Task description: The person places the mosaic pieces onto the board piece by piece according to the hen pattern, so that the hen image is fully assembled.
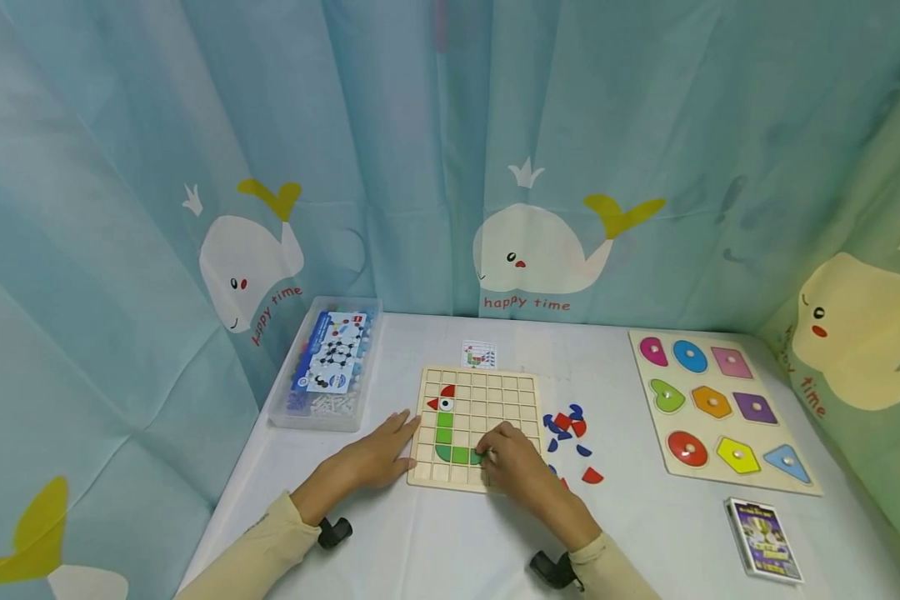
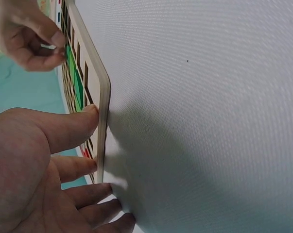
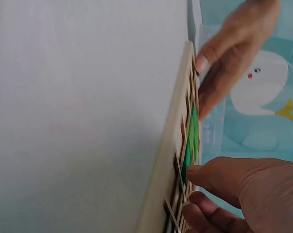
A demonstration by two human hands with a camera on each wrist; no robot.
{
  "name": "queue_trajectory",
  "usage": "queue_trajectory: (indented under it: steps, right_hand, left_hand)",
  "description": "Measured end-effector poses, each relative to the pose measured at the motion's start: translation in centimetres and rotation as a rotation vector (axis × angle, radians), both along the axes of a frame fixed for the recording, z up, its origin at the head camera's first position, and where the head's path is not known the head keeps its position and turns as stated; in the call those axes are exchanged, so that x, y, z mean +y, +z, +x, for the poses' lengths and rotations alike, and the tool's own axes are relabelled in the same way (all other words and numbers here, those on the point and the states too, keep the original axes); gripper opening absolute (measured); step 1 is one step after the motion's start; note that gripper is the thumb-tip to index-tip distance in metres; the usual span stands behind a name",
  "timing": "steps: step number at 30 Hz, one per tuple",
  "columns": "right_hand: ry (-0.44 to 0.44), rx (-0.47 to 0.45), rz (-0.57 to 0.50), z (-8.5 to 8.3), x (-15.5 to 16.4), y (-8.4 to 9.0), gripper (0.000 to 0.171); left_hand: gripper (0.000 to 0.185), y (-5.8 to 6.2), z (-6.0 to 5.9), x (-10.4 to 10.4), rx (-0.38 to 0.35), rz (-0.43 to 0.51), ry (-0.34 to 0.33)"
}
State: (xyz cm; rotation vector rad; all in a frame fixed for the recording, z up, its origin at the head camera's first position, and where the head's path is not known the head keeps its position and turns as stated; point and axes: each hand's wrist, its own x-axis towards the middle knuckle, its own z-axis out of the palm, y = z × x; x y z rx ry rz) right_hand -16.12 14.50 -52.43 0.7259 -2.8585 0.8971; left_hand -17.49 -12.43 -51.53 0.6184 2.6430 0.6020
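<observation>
A square wooden grid board [image 1: 504, 398] lies on the table, with a bird-like figure of coloured pieces set in its cells. My left hand [image 1: 378, 450] rests at the board's left edge. In the left wrist view its thumb [image 2: 71, 127] touches the rim, fingers extended. Over the lower middle of the board, my right hand [image 1: 516, 462] has its fingertips at a dark green piece [image 1: 476, 457], at the end of the green row. The right wrist view shows the thumb [image 3: 209, 177] against that green piece [image 3: 186, 162]; the fingers partly hide it.
Loose red and blue pieces [image 1: 584, 451] lie right of the board. A small pattern card [image 1: 480, 354] sits behind it. At the left is a clear plastic case [image 1: 333, 358]; at the right, a shape puzzle board [image 1: 690, 425] and a card box [image 1: 763, 540].
</observation>
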Motion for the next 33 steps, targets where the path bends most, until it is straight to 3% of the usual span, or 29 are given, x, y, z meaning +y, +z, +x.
queue_trajectory:
  steps: [6, 12, 16, 25, 33]
  right_hand:
    - [-0.115, -0.076, 0.043, -1.0, 2.7, 1.1, 0.018]
    - [-0.267, -0.078, 0.159, -2.2, 7.2, 1.6, 0.026]
    - [-0.355, -0.154, 0.189, -2.9, 9.6, 1.7, 0.027]
    - [-0.383, -0.284, 0.213, -4.1, 12.4, 0.7, 0.031]
    - [-0.474, -0.377, 0.199, -3.7, 13.0, 0.8, 0.035]
  left_hand:
    - [0.070, 0.0, 0.0, 0.0, -0.005, -0.003, 0.007]
    - [0.070, 0.1, 0.0, 0.0, -0.003, -0.005, 0.003]
    - [0.069, 0.1, 0.0, 0.0, -0.001, -0.011, -0.004]
    - [0.070, 0.0, 0.0, -0.1, -0.001, -0.012, -0.006]
    - [0.069, 0.1, 0.1, -0.1, 0.002, -0.006, -0.004]
